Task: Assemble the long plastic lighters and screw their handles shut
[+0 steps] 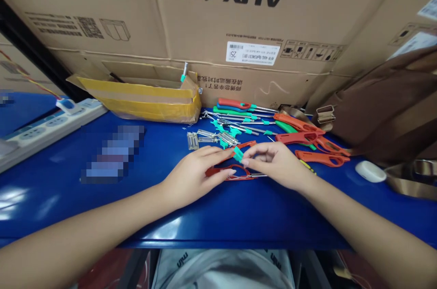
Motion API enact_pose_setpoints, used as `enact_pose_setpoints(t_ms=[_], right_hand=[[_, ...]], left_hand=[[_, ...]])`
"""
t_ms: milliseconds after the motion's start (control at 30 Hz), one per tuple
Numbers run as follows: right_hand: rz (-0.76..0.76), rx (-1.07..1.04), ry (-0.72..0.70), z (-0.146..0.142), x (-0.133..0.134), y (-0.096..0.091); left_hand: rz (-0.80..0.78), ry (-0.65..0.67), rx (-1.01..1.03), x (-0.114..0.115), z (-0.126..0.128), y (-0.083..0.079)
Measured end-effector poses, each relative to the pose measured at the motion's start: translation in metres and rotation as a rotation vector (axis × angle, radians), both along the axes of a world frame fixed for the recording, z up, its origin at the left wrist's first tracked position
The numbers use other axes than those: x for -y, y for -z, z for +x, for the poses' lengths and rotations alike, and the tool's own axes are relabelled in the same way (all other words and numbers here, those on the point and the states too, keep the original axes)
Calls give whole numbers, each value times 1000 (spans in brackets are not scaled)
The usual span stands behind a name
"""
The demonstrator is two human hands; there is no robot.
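Near the table's front edge, my left hand point(191, 173) bends over a red lighter casing point(244, 173), its thumb pressing on the casing and its fingers reaching along another red casing half point(247, 144) behind it. A thin metal rod point(257, 175) runs from the front casing toward the right. My right hand point(278, 161) pinches a small green plastic piece point(238, 154) between thumb and forefinger, just above the casings and close to my left fingertips. Behind the hands lie several clear lighter fuel tanks point(208, 136) and green trigger pieces point(235, 132).
Red and green lighter casings point(300, 138) and metal rods are heaped behind my right hand. A taped carton point(143, 100) stands at the back left, a power strip point(51, 127) at far left. A pixelated phone-like shape point(114, 154) and a white oval case point(370, 171) flank the work.
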State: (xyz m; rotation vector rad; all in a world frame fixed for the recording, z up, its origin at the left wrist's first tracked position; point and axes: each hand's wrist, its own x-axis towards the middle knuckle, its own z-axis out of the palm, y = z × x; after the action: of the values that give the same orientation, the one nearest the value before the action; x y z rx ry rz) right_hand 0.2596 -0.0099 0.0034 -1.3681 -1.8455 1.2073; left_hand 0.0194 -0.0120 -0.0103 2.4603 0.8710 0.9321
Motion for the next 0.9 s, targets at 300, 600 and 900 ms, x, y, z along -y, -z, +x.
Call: enact_pose_setpoints(t_ms=[300,600,900], right_hand=[[632,247,-126,0,18,9],[1094,607,-372,9,20,4],[881,723,-375,17,17,4]], left_hand=[[-207,23,158,4,4,-3],[-482,28,67,5,5,-6],[-48,89,-132,-3,-5,-2]])
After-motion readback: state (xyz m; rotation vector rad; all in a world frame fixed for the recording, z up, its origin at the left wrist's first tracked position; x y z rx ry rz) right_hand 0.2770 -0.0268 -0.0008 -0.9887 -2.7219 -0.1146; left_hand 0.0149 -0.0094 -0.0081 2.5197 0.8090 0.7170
